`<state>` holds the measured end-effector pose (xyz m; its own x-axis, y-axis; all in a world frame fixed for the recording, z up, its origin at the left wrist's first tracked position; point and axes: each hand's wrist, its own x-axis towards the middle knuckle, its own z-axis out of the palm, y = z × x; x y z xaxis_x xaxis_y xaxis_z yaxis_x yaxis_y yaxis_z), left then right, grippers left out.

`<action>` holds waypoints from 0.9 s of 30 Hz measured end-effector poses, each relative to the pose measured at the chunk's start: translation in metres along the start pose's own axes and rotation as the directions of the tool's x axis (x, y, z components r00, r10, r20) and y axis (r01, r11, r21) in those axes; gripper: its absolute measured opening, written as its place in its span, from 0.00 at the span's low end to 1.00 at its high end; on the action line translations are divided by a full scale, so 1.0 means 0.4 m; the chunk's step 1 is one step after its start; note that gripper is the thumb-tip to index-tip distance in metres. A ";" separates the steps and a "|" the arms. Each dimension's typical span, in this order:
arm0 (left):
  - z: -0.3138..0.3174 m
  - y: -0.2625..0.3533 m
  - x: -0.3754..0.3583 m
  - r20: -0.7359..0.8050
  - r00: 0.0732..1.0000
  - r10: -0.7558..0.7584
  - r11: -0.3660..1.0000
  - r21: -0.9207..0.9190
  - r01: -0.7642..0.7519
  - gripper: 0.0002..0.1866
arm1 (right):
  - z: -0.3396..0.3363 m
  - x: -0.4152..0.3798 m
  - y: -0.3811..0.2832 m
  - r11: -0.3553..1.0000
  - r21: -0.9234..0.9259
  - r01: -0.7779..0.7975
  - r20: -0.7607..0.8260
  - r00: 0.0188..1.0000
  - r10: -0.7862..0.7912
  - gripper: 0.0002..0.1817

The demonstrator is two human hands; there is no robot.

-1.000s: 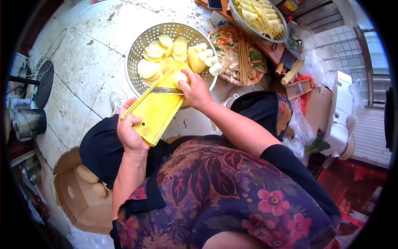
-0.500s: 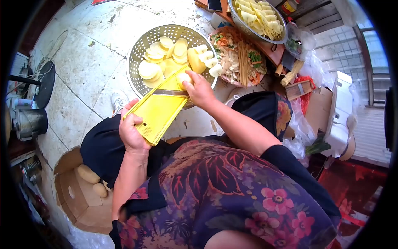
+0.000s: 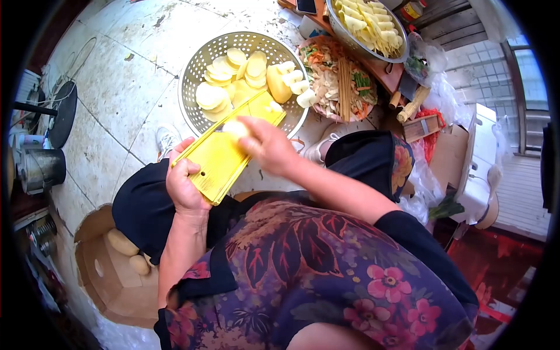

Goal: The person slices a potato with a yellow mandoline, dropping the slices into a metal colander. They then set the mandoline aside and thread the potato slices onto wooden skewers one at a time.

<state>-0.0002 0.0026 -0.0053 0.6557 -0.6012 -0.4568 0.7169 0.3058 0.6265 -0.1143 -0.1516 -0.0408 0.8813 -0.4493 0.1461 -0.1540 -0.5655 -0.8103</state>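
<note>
My left hand (image 3: 188,186) grips the lower end of a yellow mandoline slicer (image 3: 214,166), which slants up over a perforated metal colander (image 3: 189,87). On the slicer's face, my right hand (image 3: 271,149) holds a pale peeled potato (image 3: 235,129), blurred by motion. The slicer's blade is largely hidden behind that hand and potato. Inside the colander lie piles of round potato slices (image 3: 211,98) and a larger peeled potato piece (image 3: 278,84). Several small white pieces (image 3: 299,87) sit in a row by the colander's right rim.
Right of the colander is a tray of cut vegetables (image 3: 321,70) with wooden skewers (image 3: 345,87) across it. A metal bowl (image 3: 337,26) of pale rolled slices stands behind. At lower left, a cardboard box (image 3: 114,291) holds potatoes (image 3: 122,242). A metal pot (image 3: 44,170) is at far left.
My right hand has slid the potato down the slicer, toward my body and slightly left. My left hand and the slicer have stayed nearly in place.
</note>
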 end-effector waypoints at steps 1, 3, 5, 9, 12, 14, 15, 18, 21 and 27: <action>-0.006 -0.002 0.000 0.011 1.000 0.002 1.000 0.007 -0.002 0.28 | 0.004 -0.012 -0.040 0.982 0.034 0.183 0.015 0.983 -0.184 0.25; 0.002 -0.001 -0.009 0.002 1.000 0.001 1.000 0.021 -0.001 0.28 | 0.005 -0.014 -0.036 0.991 0.014 0.134 0.009 0.991 -0.134 0.25; 0.010 0.000 -0.010 0.003 1.000 0.005 0.999 0.034 -0.005 0.28 | 0.003 0.006 0.032 1.000 -0.018 -0.025 -0.043 0.999 0.024 0.23; 0.012 0.001 -0.012 0.009 1.000 -0.003 1.000 0.017 0.002 0.28 | -0.022 0.041 0.079 0.945 -0.027 -0.327 -0.072 0.943 0.324 0.23; 0.005 0.003 -0.003 0.011 1.000 0.005 1.000 -0.002 -0.005 0.28 | 0.002 0.005 -0.018 0.985 0.080 -0.152 0.004 0.988 0.152 0.24; 0.003 0.001 -0.004 0.010 1.000 0.000 1.000 0.000 0.000 0.28 | 0.005 -0.010 -0.081 0.998 0.053 0.045 0.002 0.999 -0.045 0.24; 0.005 0.003 -0.008 0.011 1.000 -0.007 1.000 0.015 0.006 0.28 | 0.006 -0.015 -0.093 0.971 0.028 0.239 -0.004 0.971 -0.239 0.24; 0.005 0.004 -0.006 0.016 1.000 -0.002 1.000 0.030 0.001 0.28 | -0.003 0.031 0.065 0.986 -0.004 -0.166 -0.053 0.985 0.166 0.23; 0.008 0.003 -0.011 0.021 1.000 0.002 1.000 0.028 -0.003 0.28 | -0.018 0.040 0.102 0.952 -0.024 -0.305 -0.085 0.949 0.302 0.24; 0.002 0.007 -0.006 0.008 1.000 0.010 0.999 0.036 -0.010 0.28 | -0.007 -0.013 -0.098 0.970 0.005 0.243 0.060 0.968 -0.242 0.25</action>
<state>0.0001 0.0043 -0.0022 0.6610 -0.6039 -0.4455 0.7012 0.2855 0.6534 -0.1139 -0.1291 -0.0082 0.9177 -0.2563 0.3036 0.0668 -0.6539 -0.7536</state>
